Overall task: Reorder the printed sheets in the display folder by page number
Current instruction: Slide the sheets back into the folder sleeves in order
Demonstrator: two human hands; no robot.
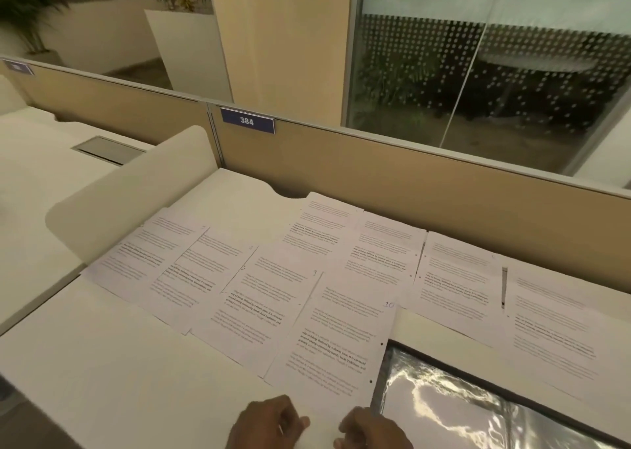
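We found the printed sheets (239, 278) fanned out in an overlapping row ahead of both hands, running from far ahead-left of the left hand (266, 423) across to the far right beyond the right hand (374, 430). The closest one, the sheet marked 10 (334, 343), ended just ahead of the knuckles, and its punched right edge lay along the left border of the display folder (444, 411). The folder lay open just right of the right hand, its glossy clear sleeve throwing back the light. Both hands sat close together at the near edge of the view with fingers curled under. We could not tell whether either pinched a sheet's edge or only rested on the desk (119, 363). Left of the left hand the desk was bare up to the slanting near edges of the sheets, which gave room for sliding pages. Its left edge ran diagonally away past a white side divider (136, 192). The far sheets reached almost to the tan partition (426, 189) straight ahead. Handwritten numbers stood in the top right corners: 10 on the closest sheet, and 9 on the sheet marked 9 (259, 305) to its left. A bold printed line read "Defined by a slower pace"; the rest was too blurred to read. A blue plate (247, 121) on the partition read 384.
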